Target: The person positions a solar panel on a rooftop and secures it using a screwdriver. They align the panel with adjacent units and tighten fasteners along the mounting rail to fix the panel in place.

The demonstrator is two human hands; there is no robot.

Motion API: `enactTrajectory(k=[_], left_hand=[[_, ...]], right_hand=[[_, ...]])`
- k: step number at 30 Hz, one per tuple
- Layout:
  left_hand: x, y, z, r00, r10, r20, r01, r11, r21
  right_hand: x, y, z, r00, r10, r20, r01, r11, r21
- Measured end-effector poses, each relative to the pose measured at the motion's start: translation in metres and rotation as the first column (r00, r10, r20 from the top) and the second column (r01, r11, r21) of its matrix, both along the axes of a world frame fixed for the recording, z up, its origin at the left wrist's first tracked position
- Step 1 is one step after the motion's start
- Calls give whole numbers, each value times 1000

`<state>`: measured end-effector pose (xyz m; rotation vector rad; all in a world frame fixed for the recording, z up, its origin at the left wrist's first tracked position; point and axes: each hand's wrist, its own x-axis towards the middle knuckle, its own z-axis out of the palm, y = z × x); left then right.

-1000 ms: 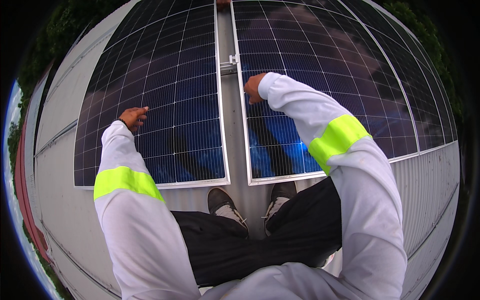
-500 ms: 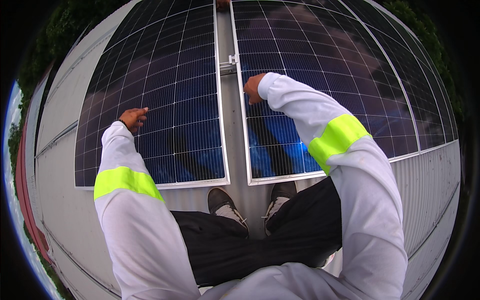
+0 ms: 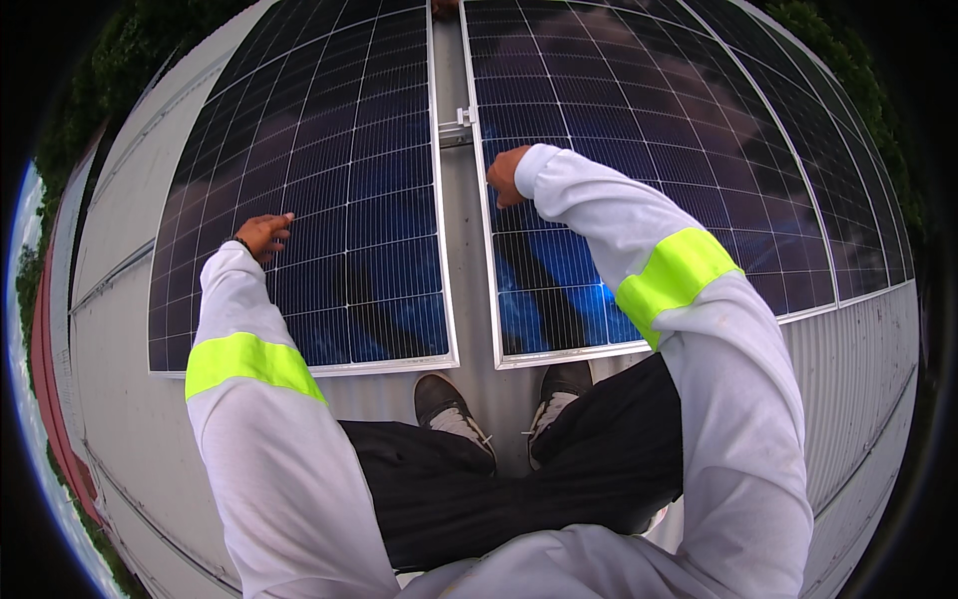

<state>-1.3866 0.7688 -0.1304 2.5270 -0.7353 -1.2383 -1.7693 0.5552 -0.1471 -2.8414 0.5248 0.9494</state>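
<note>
Two dark solar panels lie side by side on the roof with a narrow gap between them. My left hand (image 3: 264,236) is over the left solar panel (image 3: 329,270), its fingers stretched out and apart, holding nothing. Close to the inner edge of the right solar panel (image 3: 689,170), my right hand (image 3: 508,177) is closed with the fingers curled down; what they may hold is hidden. Beyond that hand, a small metal clamp (image 3: 462,117) sits against the right panel's frame, above a short piece of rail (image 3: 456,138) crossing the gap.
Pale corrugated roofing (image 3: 848,389) surrounds the panels. My shoes (image 3: 449,409) stand at the panels' near edges, either side of the gap. More panels (image 3: 863,215) continue at the right. A brown shape (image 3: 445,8) is cut off at the gap's far end. Trees stand beyond the roof.
My left hand and forearm have shifted very slightly to the left. My right hand stays where it was, and the panels look unmoved.
</note>
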Motion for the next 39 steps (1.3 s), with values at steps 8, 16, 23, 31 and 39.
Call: enactTrajectory(k=[8, 16, 23, 31, 39], left_hand=[[-1, -1, 0, 999, -6, 40, 6, 1000, 12], [1, -1, 0, 999, -11, 31, 11, 1000, 12], [1, -1, 1, 999, -11, 49, 10, 1000, 22], [2, -1, -1, 1000, 2, 21, -2, 1000, 9], [6, -1, -4, 1000, -6, 5, 5, 1000, 15]], right_hand=[[0, -1, -2, 1000, -5, -5, 5, 1000, 6], [0, 0, -4, 1000, 6, -7, -6, 1000, 5], [-1, 1, -6, 1000, 2, 5, -2, 1000, -1], [-1, 2, -4, 1000, 2, 3, -2, 1000, -4], [-1, 2, -7, 1000, 1, 0, -1, 1000, 15]])
